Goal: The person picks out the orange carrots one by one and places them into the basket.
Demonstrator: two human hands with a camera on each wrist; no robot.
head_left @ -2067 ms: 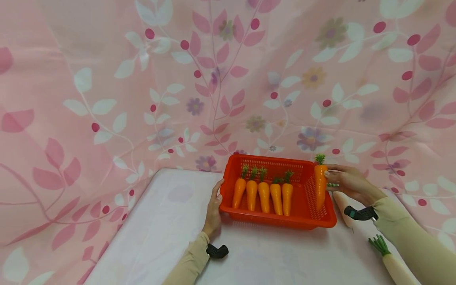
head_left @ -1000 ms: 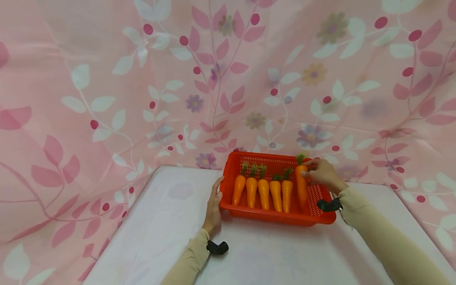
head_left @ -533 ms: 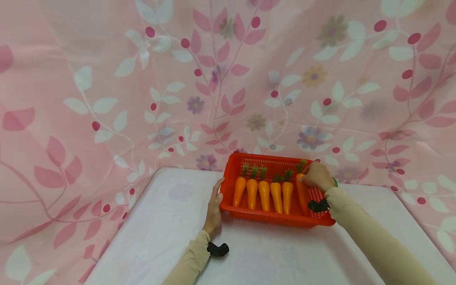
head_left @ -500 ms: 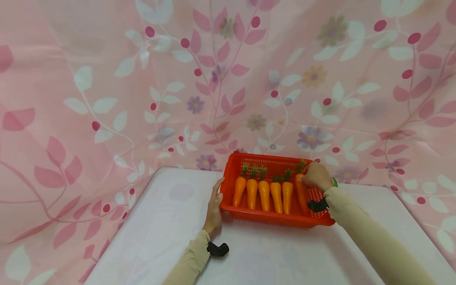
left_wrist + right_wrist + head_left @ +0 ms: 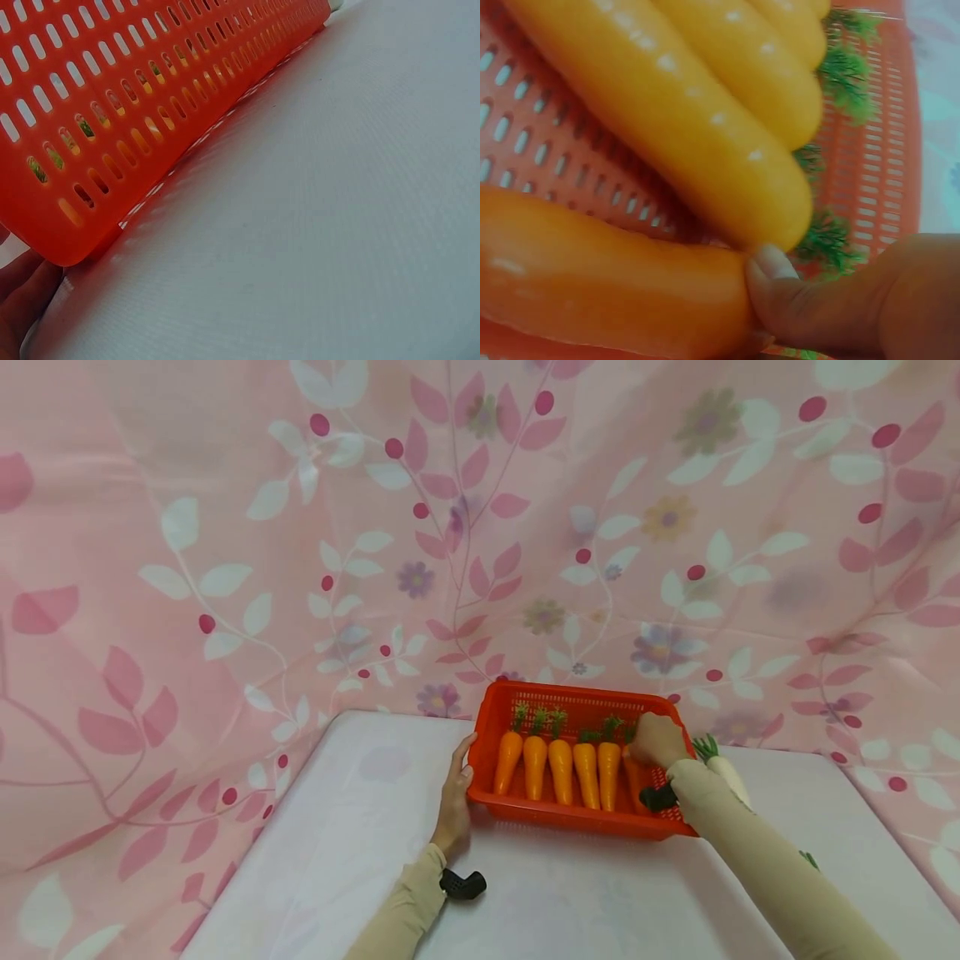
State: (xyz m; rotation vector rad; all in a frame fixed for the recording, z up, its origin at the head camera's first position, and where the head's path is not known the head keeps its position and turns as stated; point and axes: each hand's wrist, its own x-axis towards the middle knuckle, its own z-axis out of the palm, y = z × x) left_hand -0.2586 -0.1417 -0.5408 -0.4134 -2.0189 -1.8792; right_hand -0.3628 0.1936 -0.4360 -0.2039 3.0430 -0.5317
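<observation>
My left hand [image 5: 453, 806] holds the left end of a red plastic basket [image 5: 570, 818], thumb near the rim. Its fingers [image 5: 30, 304] show at the basket's corner in the left wrist view. Inside the basket several orange carrots [image 5: 561, 772] with green tops lie side by side. My right hand [image 5: 662, 743] is inside the basket's right part and grips one more carrot [image 5: 615, 277] by its thick top end, the thumb pressed on it. This carrot lies beside the others, partly hidden by the hand in the head view.
Right of the basket, a white radish [image 5: 729, 777] with green leaves lies partly behind the right sleeve. Another green leafy tip [image 5: 808, 860] shows past the sleeve. A white cloth covers the table [image 5: 360, 827], and a pink floral curtain [image 5: 480, 527] hangs behind it.
My right hand has carried the carrot from above the basket's right end leftward and down into it, beside the row. The left hand has stayed on the basket.
</observation>
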